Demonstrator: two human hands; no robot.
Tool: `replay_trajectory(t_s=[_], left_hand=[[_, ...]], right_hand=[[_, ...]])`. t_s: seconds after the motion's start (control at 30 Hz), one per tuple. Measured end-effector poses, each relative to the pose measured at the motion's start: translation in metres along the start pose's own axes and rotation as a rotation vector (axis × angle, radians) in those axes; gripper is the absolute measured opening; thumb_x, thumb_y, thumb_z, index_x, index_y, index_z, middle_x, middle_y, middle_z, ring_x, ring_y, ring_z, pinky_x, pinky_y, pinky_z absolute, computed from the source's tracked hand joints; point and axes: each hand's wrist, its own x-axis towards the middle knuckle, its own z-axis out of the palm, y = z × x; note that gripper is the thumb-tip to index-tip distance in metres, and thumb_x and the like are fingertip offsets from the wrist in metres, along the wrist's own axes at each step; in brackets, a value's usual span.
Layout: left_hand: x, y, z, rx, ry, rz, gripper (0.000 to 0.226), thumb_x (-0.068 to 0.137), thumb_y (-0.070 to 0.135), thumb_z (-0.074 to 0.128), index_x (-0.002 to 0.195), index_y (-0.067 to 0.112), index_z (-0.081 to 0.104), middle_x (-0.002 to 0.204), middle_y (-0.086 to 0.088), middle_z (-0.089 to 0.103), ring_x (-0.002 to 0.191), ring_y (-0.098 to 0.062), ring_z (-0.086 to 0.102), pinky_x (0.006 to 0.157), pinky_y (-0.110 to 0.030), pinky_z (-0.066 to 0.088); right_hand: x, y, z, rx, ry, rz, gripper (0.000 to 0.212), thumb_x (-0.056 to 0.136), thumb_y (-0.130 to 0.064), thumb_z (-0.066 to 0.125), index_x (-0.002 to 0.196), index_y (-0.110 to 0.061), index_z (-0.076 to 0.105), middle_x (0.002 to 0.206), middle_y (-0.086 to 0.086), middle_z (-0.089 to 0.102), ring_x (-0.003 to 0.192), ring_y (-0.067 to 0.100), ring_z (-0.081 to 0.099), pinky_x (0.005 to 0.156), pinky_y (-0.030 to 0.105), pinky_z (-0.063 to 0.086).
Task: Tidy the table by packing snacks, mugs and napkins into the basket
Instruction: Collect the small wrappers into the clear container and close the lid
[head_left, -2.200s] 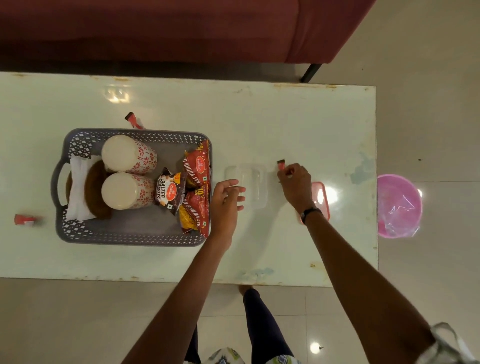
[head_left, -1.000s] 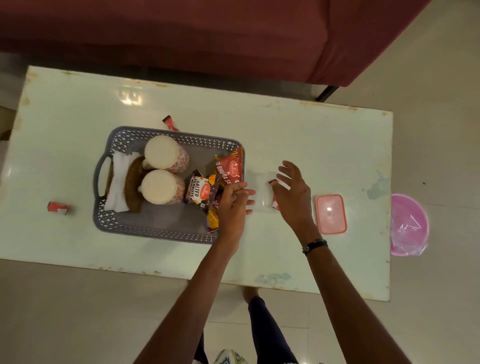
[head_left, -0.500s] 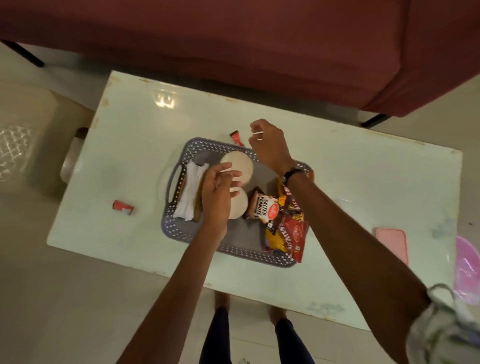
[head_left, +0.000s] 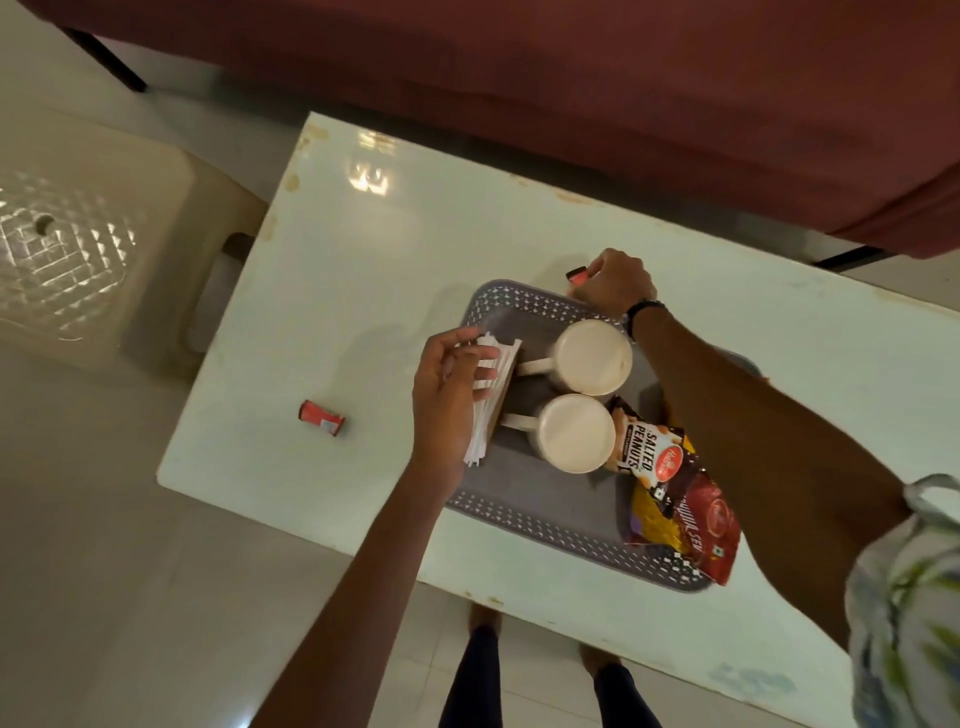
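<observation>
Head view: my left hand (head_left: 448, 400) is clamping on white napkins (head_left: 493, 374) at left end of grey basket (head_left: 545, 525) on worktop (head_left: 363, 270). Right hand (head_left: 615, 283) is pinching small red sachet (head_left: 576, 274) beyond far rim. Two mugs (head_left: 592, 356) are sitting inside beside packet reading "SALTED PEANUTS" (head_left: 649, 449); red pack's lettering partly hidden.

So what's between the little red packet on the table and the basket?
In the head view, only bare table lies between the red packet and the basket, until the left hand holding napkins.
</observation>
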Motion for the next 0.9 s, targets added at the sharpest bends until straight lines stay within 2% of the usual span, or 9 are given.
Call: replay_trajectory(t_s=[0.1,0.2,0.3,0.4,0.47,0.57,0.73,0.83,0.9], left_hand=[[0.005,0.001,-0.014,-0.011,0.008,0.004,0.015,0.093,0.008,0.049,0.106,0.012,0.056,0.093,-0.006,0.068,0.08,-0.015,0.063,0.071,-0.024,0.052],[0.01,0.0,-0.035,0.021,0.055,0.008,0.016,0.094,0.009,0.047,0.108,0.013,0.055,0.089,0.0,0.068,0.077,-0.009,0.063,0.068,-0.019,0.052],[0.016,-0.009,-0.06,0.055,0.222,-0.008,0.018,0.092,0.005,0.045,0.105,0.011,0.056,0.083,0.001,0.064,0.071,-0.009,0.061,0.065,-0.02,0.051],[0.026,-0.032,-0.089,0.138,0.444,-0.041,0.015,0.088,0.006,0.049,0.097,0.014,0.059,0.08,0.0,0.057,0.07,-0.016,0.057,0.066,-0.028,0.05],[0.034,-0.048,-0.107,0.334,0.541,0.003,0.013,0.083,0.01,0.057,0.094,0.015,0.062,0.086,-0.006,0.056,0.076,-0.019,0.053,0.075,-0.04,0.052],[0.045,-0.058,-0.122,0.577,0.647,0.025,0.027,0.079,0.006,0.064,0.105,0.002,0.06,0.093,-0.019,0.051,0.08,-0.022,0.047,0.083,-0.041,0.046],[0.058,-0.057,-0.127,0.73,0.634,-0.097,0.036,0.077,0.008,0.063,0.112,0.005,0.055,0.121,-0.024,0.043,0.093,-0.036,0.054,0.093,-0.04,0.042],[0.062,-0.062,-0.131,0.697,0.59,-0.118,0.032,0.076,0.007,0.06,0.108,0.005,0.058,0.119,-0.023,0.045,0.082,-0.032,0.052,0.091,-0.041,0.045],[0.059,-0.061,-0.132,0.515,0.543,-0.107,0.031,0.073,0.009,0.059,0.103,0.005,0.059,0.106,-0.022,0.054,0.078,-0.03,0.055,0.084,-0.045,0.053]], right_hand=[[0.002,-0.003,0.003,0.014,0.017,-0.017,0.039,0.08,-0.022,0.066,0.112,0.0,0.061,0.114,0.018,0.064,0.105,0.034,0.059,0.082,0.034,0.046],[-0.002,-0.016,0.003,0.17,0.175,-0.066,0.03,0.081,-0.019,0.063,0.102,0.001,0.06,0.108,0.019,0.063,0.088,0.027,0.056,0.071,0.029,0.039],[-0.023,-0.04,0.009,0.294,0.269,-0.202,0.029,0.083,-0.024,0.063,0.102,-0.002,0.06,0.107,0.018,0.06,0.091,0.029,0.059,0.079,0.033,0.049],[-0.06,-0.069,0.024,0.464,0.14,-0.335,0.024,0.086,-0.029,0.063,0.098,-0.008,0.06,0.098,0.014,0.064,0.085,0.029,0.066,0.078,0.046,0.056],[-0.087,-0.086,0.039,0.508,-0.018,-0.366,0.023,0.089,-0.028,0.062,0.101,-0.009,0.058,0.093,0.01,0.068,0.077,0.02,0.069,0.074,0.04,0.059],[-0.118,-0.102,0.061,0.514,-0.128,-0.41,0.023,0.09,-0.025,0.061,0.102,-0.005,0.059,0.085,0.008,0.069,0.065,0.007,0.066,0.07,0.035,0.059],[-0.148,-0.101,0.088,0.609,-0.198,-0.383,0.02,0.09,-0.023,0.061,0.1,-0.006,0.059,0.08,0.005,0.067,0.066,0.01,0.066,0.071,0.034,0.057],[-0.167,-0.094,0.095,0.668,-0.247,-0.37,0.019,0.09,-0.022,0.06,0.102,-0.006,0.059,0.083,0.004,0.067,0.067,0.007,0.066,0.07,0.028,0.055],[-0.177,-0.087,0.097,0.697,-0.268,-0.347,0.019,0.091,-0.022,0.06,0.104,-0.007,0.059,0.087,0.007,0.068,0.071,0.009,0.067,0.07,0.025,0.054]])
